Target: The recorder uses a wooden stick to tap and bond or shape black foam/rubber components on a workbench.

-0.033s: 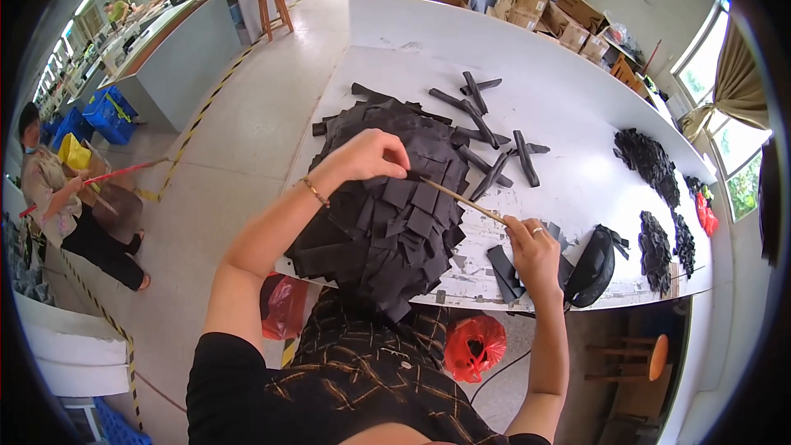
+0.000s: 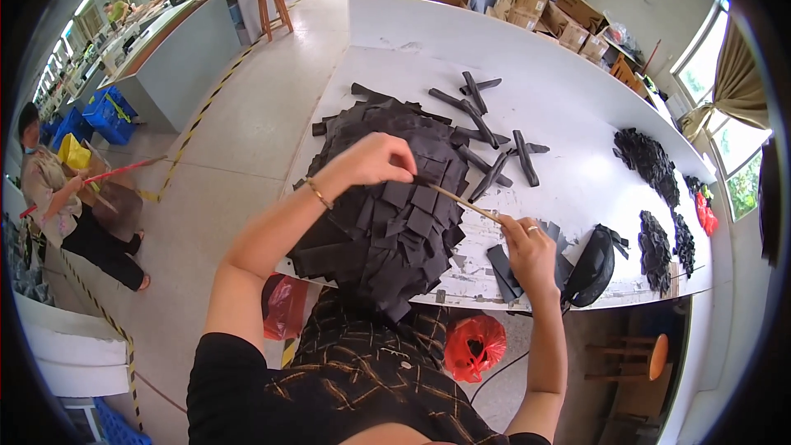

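left hand (image 2: 375, 161): fingers pinched on a black piece at the stick's tip, above the black pile (image 2: 387, 198) | right hand (image 2: 530, 249): closed around the stick (image 2: 463, 203) | pile on white table (image 2: 568, 115)

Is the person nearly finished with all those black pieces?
Hard to say. A few folded black strips already lie apart on the white table. In hand: the left hand pinches a piece while the right hand holds a thin stick to it. A big pile of black pieces remains underneath.
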### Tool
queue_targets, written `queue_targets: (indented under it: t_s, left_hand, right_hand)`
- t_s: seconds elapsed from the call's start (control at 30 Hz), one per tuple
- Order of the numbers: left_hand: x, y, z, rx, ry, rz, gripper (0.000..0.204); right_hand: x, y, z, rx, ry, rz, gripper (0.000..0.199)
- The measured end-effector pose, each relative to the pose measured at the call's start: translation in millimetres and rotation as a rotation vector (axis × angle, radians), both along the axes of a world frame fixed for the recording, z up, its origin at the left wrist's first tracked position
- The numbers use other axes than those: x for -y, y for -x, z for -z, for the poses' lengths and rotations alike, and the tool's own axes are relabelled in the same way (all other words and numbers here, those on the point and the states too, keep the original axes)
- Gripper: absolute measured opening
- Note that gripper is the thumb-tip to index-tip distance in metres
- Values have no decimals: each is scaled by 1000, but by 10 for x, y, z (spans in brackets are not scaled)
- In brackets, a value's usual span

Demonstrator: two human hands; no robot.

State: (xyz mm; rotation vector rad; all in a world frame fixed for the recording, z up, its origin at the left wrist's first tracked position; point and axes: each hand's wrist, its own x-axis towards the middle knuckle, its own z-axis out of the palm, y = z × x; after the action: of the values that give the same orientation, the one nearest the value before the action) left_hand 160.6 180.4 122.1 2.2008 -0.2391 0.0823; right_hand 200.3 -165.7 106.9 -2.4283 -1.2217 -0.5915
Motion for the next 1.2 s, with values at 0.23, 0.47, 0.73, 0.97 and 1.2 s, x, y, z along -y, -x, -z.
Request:
queue_targets:
  t_s: [0.23, 0.47, 0.73, 0.97, 1.2]
  left_hand:
    - [908, 354, -42, 895, -550, 211, 21]
    - [735, 591, 763, -99, 1637, -115, 47]
    - [1058, 650, 1095, -65, 1757, -441, 32]
    - [1010, 564, 973, 37, 1673, -559, 29]
    - [108, 482, 205, 406, 1444, -922, 40]
  right_hand:
    - [-622, 338, 737, -848, -531, -207, 13]
    - [-797, 758, 1016, -1431, -602, -210, 20]
    - [-1261, 1146, 1201, -698, -728, 43, 32]
    - [-888, 1449, 1282, -1013, -458, 131, 20]
    - [-6, 2067, 1436, -1408, -71, 45, 19]
